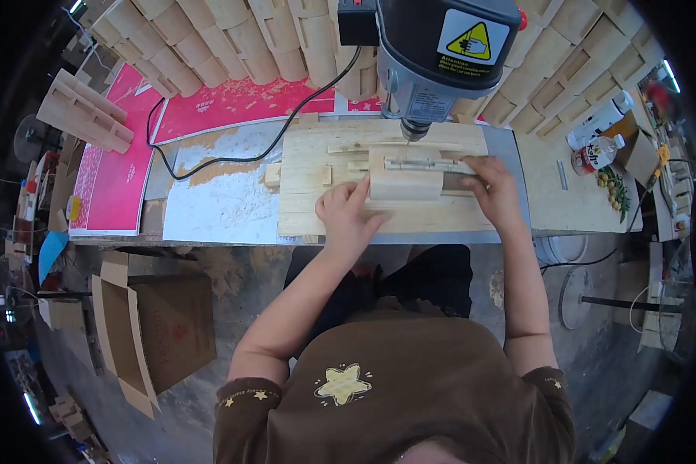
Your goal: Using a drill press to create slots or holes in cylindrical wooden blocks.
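A curved pale wooden piece lies on a plywood board under the bit of a grey drill press. My left hand presses on the piece's left end, fingers spread over its edge. My right hand holds the right end, fingertips near a thin strip on top. Wooden guide strips sit behind the piece on the board.
Stacks of curved wooden pieces line the back. A black cable crosses sawdust on the bench. Pink sheets lie left. Bottles stand right. An open cardboard box stands on the floor at left.
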`<state>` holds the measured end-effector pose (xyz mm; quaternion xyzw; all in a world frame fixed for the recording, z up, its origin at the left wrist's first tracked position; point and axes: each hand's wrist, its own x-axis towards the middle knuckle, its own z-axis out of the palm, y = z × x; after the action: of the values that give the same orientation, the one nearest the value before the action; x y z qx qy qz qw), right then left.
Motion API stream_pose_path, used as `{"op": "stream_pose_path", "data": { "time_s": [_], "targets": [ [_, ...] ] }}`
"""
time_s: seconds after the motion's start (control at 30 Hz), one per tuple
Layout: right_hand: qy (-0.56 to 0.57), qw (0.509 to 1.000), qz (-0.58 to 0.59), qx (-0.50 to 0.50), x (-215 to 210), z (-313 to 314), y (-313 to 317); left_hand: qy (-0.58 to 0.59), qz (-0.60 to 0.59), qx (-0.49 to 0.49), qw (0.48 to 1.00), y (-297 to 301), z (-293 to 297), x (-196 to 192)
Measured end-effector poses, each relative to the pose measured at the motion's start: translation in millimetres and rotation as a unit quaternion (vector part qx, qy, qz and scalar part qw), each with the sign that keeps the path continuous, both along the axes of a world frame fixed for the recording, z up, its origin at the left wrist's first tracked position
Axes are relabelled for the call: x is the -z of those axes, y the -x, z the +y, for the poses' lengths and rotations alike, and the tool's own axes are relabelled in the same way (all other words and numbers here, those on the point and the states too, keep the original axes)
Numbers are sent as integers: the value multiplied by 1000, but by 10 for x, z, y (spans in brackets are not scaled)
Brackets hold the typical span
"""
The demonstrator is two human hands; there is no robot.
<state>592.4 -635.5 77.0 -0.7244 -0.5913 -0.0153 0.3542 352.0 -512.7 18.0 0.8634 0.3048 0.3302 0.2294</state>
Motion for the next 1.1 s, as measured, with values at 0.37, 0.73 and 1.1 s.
{"op": "stream_pose_path", "data": {
  "time_s": [0.37, 0.73, 1.1],
  "targets": [
    [-20, 994, 107, -24, -74, 354, -21, 0, 39, 38, 999, 14, 595, 103],
    [-170, 975, 124, 67, -1823, 929, 29, -4, 21, 56, 998, -9, 581, 100],
    [-238, 968, -16, 74, -624, 107, 595, -4, 19, 49, 999, 2, 578, 50]
  ]
}}
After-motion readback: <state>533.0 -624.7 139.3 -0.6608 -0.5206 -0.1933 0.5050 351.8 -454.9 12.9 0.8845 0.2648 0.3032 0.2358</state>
